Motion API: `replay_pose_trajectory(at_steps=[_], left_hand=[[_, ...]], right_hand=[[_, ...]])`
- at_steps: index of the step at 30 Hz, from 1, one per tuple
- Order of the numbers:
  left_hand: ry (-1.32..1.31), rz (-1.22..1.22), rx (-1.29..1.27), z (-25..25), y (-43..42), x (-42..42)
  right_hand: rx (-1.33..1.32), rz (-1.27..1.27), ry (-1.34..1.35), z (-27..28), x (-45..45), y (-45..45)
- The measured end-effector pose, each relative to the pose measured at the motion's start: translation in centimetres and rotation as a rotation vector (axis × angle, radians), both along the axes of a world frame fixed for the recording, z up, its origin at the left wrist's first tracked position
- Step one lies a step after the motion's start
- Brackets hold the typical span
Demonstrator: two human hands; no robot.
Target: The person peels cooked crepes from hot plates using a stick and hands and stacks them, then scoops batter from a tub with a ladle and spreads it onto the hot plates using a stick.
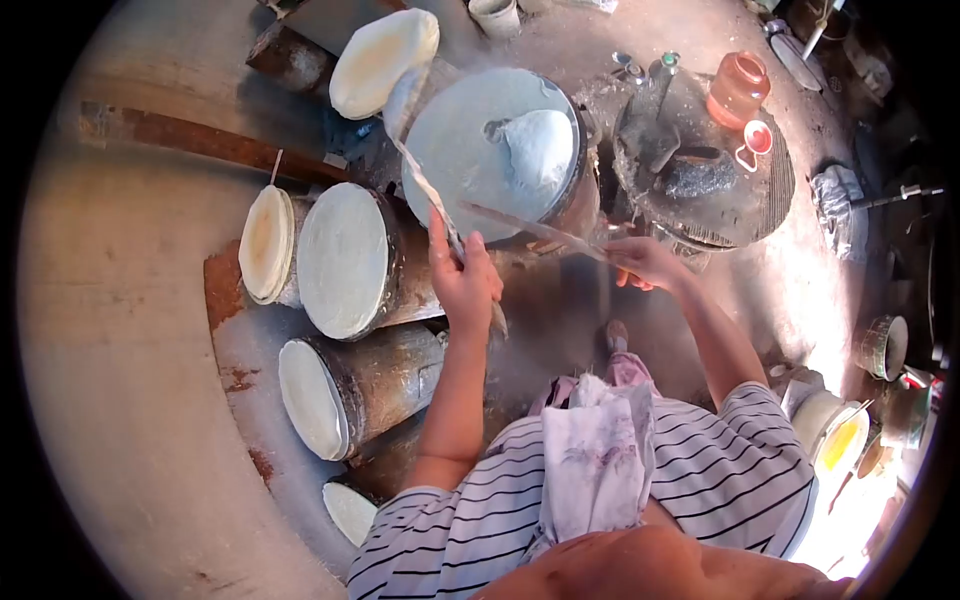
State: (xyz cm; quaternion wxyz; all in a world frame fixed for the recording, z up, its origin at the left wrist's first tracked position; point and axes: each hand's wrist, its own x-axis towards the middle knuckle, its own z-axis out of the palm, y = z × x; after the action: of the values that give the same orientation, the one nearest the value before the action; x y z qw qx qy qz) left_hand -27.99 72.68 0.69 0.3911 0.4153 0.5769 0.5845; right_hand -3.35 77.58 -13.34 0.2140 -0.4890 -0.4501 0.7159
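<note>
My left hand (466, 284) is closed around a long pale-crusted paddle (424, 180), its broad end raised at the rim of a large drum (578, 210). Inside that drum is a pale, whitish material (450, 130) with a white mound (540, 152) on its right side. My right hand (645, 262) grips one end of a flat, thin stick (540, 229). The stick's other end points left toward the paddle, in front of the drum's near rim; whether the two touch I cannot tell.
Several drums with white tops, such as this one (343, 262), line the left side by the wall. To the right, a round dark tabletop (740, 205) bears a reddish jar (739, 88), a small red-and-white cup (757, 138) and a bottle (655, 100). A bucket (495, 15) stands behind.
</note>
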Motion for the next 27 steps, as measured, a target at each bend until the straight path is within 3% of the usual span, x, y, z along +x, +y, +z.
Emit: replay_pose_trajectory(at_steps=[4, 7, 8, 10, 13, 16, 18, 20, 22, 25, 27], left_hand=[[0.046, -0.036, 0.003, 0.9, 1.8, 0.2], [0.050, -0.019, -0.054, 0.8, 2.9, 0.9], [0.041, -0.035, -0.057, 0.4, 3.3, 0.9], [0.016, -0.061, -0.081, -0.7, 3.9, 1.0], [-0.035, -0.095, -0.081, -0.7, 4.3, 0.9], [0.002, -0.123, -0.098, -0.7, 5.2, -0.4], [-0.016, -0.117, -0.154, -0.7, 4.9, -1.0], [-0.118, -0.134, -0.155, -1.3, 7.0, 0.9], [-0.227, -0.179, -0.123, -1.8, 8.1, 1.4], [-0.220, -0.170, -0.208, 0.8, 7.5, 0.2], [-0.231, -0.208, -0.176, 0.7, 7.5, -1.1]], right_hand=[[0.044, -0.041, 0.014, -1.5, 4.4, 3.7], [0.100, -0.061, 0.037, -1.6, 3.1, 8.6], [0.145, -0.070, -0.065, -1.3, 1.5, 9.8], [0.733, 0.030, -0.188, -3.8, -2.8, 11.2], [1.119, -0.038, -0.577, 1.6, -5.9, 5.8], [0.658, -0.276, -0.669, 1.2, -1.4, 2.2], [0.523, -0.297, -0.483, -1.7, -3.8, 2.0], [0.725, -0.181, -0.687, -0.2, -6.1, 2.9], [0.787, -0.208, -0.639, 0.2, -7.2, 5.3], [0.645, -0.314, -0.721, 0.3, -3.1, 3.0], [0.702, -0.224, -0.717, -1.2, -3.9, 1.4]])
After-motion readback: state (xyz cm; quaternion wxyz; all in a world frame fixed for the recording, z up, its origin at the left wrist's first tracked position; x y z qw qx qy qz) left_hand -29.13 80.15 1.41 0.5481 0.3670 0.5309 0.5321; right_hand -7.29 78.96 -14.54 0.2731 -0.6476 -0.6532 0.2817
